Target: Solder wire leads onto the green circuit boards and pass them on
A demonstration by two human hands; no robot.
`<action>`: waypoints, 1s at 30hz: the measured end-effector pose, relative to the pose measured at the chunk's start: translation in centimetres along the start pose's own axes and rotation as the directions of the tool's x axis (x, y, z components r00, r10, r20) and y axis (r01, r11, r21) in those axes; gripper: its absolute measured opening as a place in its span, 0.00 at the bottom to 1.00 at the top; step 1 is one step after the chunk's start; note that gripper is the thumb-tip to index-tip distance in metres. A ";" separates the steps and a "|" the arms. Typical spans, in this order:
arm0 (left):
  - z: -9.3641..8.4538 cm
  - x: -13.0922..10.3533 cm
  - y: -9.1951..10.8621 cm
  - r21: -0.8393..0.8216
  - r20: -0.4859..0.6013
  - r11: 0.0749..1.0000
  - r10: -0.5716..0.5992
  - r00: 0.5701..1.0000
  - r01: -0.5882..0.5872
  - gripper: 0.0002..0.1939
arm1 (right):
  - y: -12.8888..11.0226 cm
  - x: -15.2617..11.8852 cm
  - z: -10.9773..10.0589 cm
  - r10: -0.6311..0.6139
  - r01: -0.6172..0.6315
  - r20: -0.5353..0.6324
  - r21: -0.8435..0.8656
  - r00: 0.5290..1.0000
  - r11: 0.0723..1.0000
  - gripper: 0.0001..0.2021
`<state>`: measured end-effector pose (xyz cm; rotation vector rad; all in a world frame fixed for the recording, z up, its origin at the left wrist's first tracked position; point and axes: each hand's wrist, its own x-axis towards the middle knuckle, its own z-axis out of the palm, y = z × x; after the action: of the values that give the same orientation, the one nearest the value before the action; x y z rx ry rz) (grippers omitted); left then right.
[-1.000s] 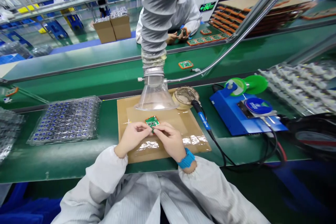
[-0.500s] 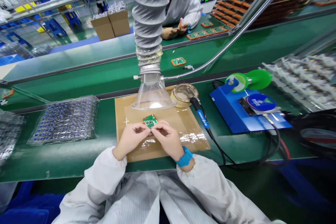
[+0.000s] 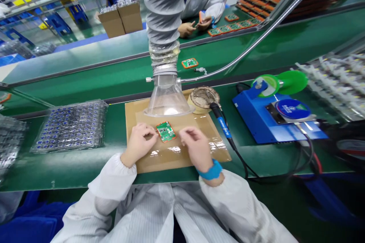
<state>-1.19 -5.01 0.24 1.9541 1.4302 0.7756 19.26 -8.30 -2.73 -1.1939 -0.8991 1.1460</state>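
Observation:
A green circuit board (image 3: 166, 132) with an orange edge lies flat on the cardboard sheet (image 3: 176, 158) in front of me. My left hand (image 3: 140, 143) is at the board's left edge, thumb and fingers pinched together; whether anything is between them is hidden. To the right of the board, and apart from it, my right hand (image 3: 196, 147) is slightly blurred. Its fingers are curled in with the tips together, and I cannot make out anything in them. A clear fume hood (image 3: 169, 100) on a grey hose hangs just beyond the board.
A soldering iron (image 3: 222, 123) rests in a round holder (image 3: 202, 97) at the right. Beside it stands a blue solder feeder (image 3: 256, 119) with a green reel. Stacked clear trays (image 3: 71, 127) of small parts sit left. Another board (image 3: 189, 63) lies on the green belt; a co-worker's hands (image 3: 196, 27) are beyond.
My hands have parted: the right moved right, away from the board, and the left slightly left. More of the board shows now, lying lower and turned.

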 end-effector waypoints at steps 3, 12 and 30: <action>0.1 0.9 -0.9 0.106 0.056 0.994 -0.037 0.998 0.031 0.08 | -0.3 1.9 -1.7 0.205 -0.117 -0.191 0.391 0.960 0.913 0.21; 0.8 1.5 -2.0 0.205 0.129 0.977 -0.095 0.987 0.067 0.09 | -1.5 5.4 -3.3 0.067 0.147 -0.489 0.386 0.869 0.911 0.27; 0.4 2.1 -1.1 0.206 0.198 0.977 -0.090 0.976 0.049 0.09 | 1.5 -4.2 -2.5 -0.300 0.270 0.021 -0.503 0.954 0.821 0.06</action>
<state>-1.04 -2.77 -0.64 2.0524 1.4881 0.3959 20.50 -12.98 -4.45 -1.4381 -1.3335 0.6402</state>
